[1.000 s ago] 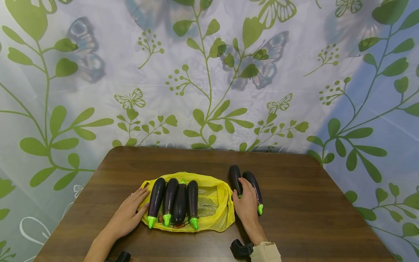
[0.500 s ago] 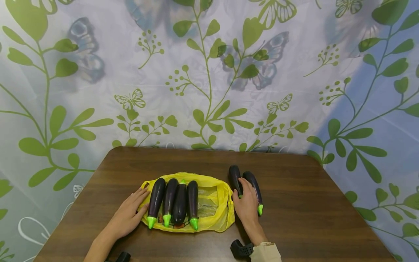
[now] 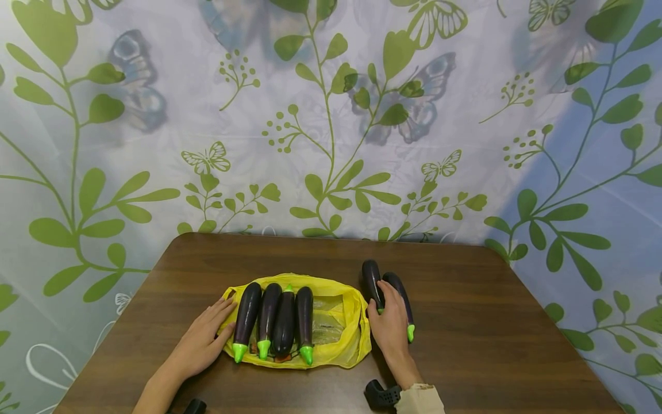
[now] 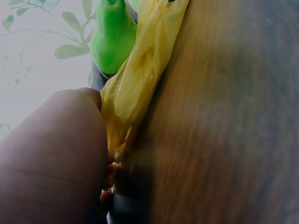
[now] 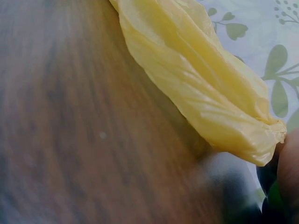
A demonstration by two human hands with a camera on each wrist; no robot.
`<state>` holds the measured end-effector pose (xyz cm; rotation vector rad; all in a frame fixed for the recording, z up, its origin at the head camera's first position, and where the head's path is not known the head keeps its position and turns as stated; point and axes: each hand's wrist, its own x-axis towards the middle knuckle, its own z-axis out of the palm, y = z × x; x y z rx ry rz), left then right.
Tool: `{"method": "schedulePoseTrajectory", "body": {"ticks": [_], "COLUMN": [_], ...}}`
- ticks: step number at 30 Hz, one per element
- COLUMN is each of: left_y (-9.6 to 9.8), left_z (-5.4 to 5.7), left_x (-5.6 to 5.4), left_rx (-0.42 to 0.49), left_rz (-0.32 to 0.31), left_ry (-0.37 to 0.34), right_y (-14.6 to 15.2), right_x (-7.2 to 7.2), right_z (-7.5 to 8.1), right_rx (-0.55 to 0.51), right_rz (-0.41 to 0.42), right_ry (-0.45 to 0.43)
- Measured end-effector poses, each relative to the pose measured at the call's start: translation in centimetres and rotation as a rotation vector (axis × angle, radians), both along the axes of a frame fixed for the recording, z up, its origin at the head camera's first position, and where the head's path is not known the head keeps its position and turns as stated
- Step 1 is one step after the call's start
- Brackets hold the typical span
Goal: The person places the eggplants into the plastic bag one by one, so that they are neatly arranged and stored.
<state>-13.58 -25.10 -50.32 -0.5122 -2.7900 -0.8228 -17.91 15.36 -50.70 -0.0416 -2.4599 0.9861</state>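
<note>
A yellow plastic bag (image 3: 357, 339) lies spread on the table, with several dark purple eggplants (image 3: 248, 313) side by side on its left part. Most of their bright green stem ends point toward me. My left hand (image 3: 203, 338) rests with extended fingers on the bag's left edge; the left wrist view shows the bag (image 4: 135, 79) beside a green stem end (image 4: 112, 44). My right hand (image 3: 390, 325) lies relaxed over two more eggplants right of the bag, one at the fingertips (image 3: 380, 284) and the other eggplant (image 3: 400, 293) partly under the hand.
The brown wooden table (image 3: 465, 345) ends at a back edge against a hanging cloth (image 3: 331, 144) printed with green leaves and butterflies. A black wrist device (image 3: 381, 395) sits by the right sleeve (image 3: 420, 398).
</note>
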Motion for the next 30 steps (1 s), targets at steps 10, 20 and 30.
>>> {"method": "schedulePoseTrajectory", "body": {"ticks": [10, 20, 30], "left_y": [-0.05, 0.00, 0.06], "left_z": [-0.04, 0.11, 0.19], "left_x": [0.05, 0.15, 0.11], "left_rx": [0.001, -0.001, -0.002], "left_rz": [-0.001, -0.001, -0.001], "left_ry": [0.009, 0.003, 0.003], "right_y": [-0.10, -0.02, -0.01], "right_x": [0.03, 0.11, 0.11], "right_z": [-0.07, -0.23, -0.09], "right_rx": [-0.015, -0.043, -0.105], "right_rz": [0.000, 0.001, 0.005], "right_ry": [0.070, 0.114, 0.223]}}
